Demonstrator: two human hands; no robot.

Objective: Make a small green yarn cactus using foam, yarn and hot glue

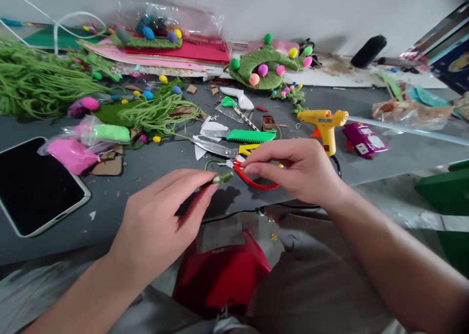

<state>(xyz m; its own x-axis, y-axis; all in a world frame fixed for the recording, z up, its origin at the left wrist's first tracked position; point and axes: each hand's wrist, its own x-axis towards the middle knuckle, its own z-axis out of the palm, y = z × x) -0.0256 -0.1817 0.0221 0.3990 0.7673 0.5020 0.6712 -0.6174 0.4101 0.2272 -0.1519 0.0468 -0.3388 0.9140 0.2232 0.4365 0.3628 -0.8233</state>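
My left hand (161, 217) pinches a small green yarn-wrapped piece (223, 178) with a whitish end between thumb and fingertips. A thin green strand curves up behind it. My right hand (293, 170) is closed in a pinch at the red handle loop (256, 182); whatever lies between its fingertips is too small to make out. Just beyond the hands lie scissors (216, 147) with silver blades and yellow on the handle, partly hidden by my right hand. A green comb-like toothed tool (251, 135) rests behind them.
At right lie a yellow glue gun (324, 124) and purple packet (365, 139). Green yarn (44, 80), pink clay-like bag (71, 156) and phone (36, 187) are at left. Green wrapped shapes with coloured balls (262, 63) stand behind. A red stool (220, 280) is below the table edge.
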